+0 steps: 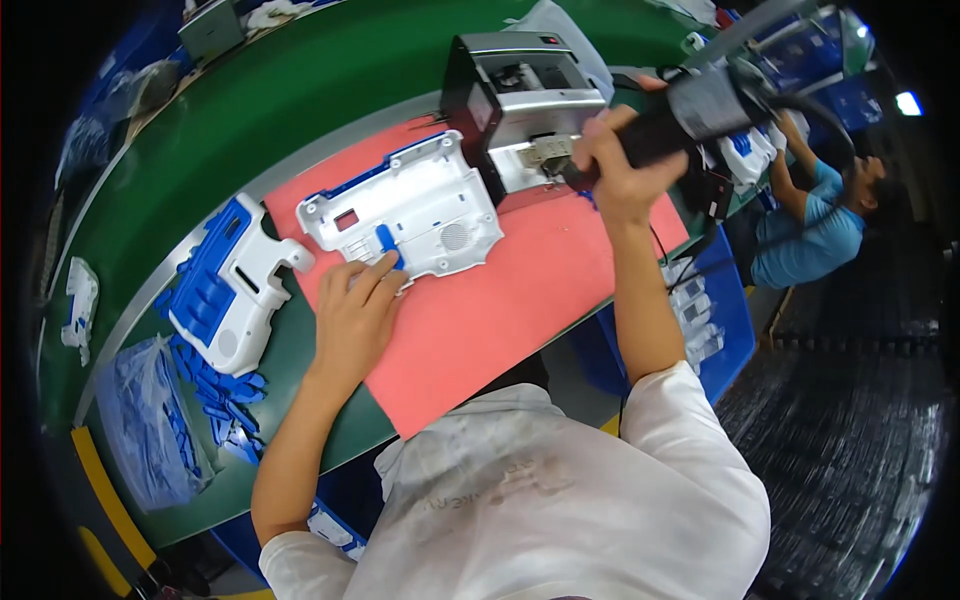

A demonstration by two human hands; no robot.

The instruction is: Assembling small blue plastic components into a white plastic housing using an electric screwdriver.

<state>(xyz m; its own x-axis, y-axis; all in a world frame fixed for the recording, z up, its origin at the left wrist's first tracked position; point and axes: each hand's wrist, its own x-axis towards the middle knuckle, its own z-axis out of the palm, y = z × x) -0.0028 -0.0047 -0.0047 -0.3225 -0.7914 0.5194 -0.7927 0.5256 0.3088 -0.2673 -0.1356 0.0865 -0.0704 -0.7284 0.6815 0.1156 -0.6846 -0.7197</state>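
Note:
My left hand [355,305] reaches over the near edge of a white plastic housing half [425,205], which lies with its hollow inside facing up. Its fingertips press on a small blue plastic piece [388,243] standing inside the housing. My right hand [630,165] is wrapped round a black electric screwdriver [690,115] with a grey label, held tilted. The screwdriver's lower end is at the front of a silver and black screw feeder [535,110]; the exact tip is hard to make out.
A red mat [540,260] covers part of the green bench. To the left are a white-and-blue housing [235,285], loose blue pieces [215,385] and a plastic bag of parts [150,420]. A blue bin [735,320] stands at right; beyond it another person [815,235] works.

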